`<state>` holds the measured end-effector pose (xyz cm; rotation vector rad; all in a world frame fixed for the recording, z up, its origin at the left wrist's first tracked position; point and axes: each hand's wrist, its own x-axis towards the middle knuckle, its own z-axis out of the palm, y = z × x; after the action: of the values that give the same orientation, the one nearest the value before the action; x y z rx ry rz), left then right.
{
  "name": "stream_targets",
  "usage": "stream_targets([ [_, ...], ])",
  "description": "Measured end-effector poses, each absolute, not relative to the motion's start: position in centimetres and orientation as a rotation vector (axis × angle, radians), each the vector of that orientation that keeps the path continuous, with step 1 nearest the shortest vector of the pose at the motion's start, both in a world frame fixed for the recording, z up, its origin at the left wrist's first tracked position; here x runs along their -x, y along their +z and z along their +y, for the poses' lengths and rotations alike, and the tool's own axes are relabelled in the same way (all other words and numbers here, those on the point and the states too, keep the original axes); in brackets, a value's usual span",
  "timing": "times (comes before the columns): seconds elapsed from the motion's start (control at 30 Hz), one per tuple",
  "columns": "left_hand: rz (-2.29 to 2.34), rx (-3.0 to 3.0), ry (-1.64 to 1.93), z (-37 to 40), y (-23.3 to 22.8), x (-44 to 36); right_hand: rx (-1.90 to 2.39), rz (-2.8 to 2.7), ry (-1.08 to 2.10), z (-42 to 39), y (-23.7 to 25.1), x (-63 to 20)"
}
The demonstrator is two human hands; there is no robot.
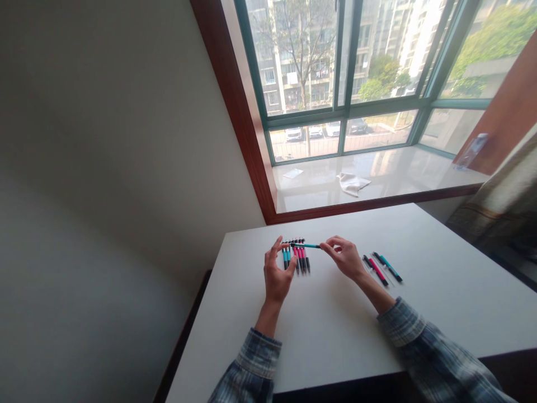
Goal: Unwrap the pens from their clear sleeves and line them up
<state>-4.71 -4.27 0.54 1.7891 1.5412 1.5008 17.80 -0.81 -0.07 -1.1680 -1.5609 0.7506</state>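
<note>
In my right hand a teal pen is pinched by one end, held level with its black clip end pointing left. My left hand is open beside that clip end, thumb and fingers spread apart. One of its fingertips is at or very near the pen's tip; whether they touch I cannot tell. Under the held pen, a row of several pens, teal at the left and pink at the right, lies side by side on the white table. My left hand partly covers this row.
Right of my right forearm lie a pink pen and another teal pen, with thin clear pieces beside them. Beyond the table is a window sill with a crumpled white cloth or tissue. A curtain hangs at right.
</note>
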Motion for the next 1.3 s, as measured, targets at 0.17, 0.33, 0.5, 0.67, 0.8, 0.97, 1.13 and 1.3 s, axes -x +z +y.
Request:
stream_targets([
  [0.17, 1.467, -1.693, 1.491, -4.3, 0.6, 4.5, 1.15, -1.564, 0.766, -0.8, -0.2, -17.7],
  [0.33, 1.397, -1.584, 1.509, -4.2, 0.9, 4.3, 1.152, -1.579, 0.755, -0.8, -0.3, -17.8],
  [0.5, 1.288, -1.434, 1.674, -3.7, 0.6, 4.4, 1.102, -1.696, 0.856, -1.1, -0.5, -17.6],
  [0.67, 1.213, -1.347, 1.667, -3.7, 0.5, 4.3, 0.997, -1.901, 0.968, -2.2, -0.6, -16.4],
  [0.8, 1.236, -1.297, 1.641, -3.9, 0.8, 4.3, 0.977, -1.978, 0.92, -3.1, -0.4, -15.2],
  [0.97, 1.204, -1.23, 1.567, -4.1, 0.8, 4.2, 0.97, -2.061, 0.81, -3.8, -0.1, -14.6],
  [1.13, 1.2, -1.191, 1.552, -4.0, 0.5, 4.3, 0.962, -2.087, 0.833, -4.2, 0.2, -14.8],
  [1.3, 1.274, -1.115, 1.602, -3.6, 0.1, 4.8, 0.88, -2.003, 1.007, -5.3, 0.8, -15.6],
])
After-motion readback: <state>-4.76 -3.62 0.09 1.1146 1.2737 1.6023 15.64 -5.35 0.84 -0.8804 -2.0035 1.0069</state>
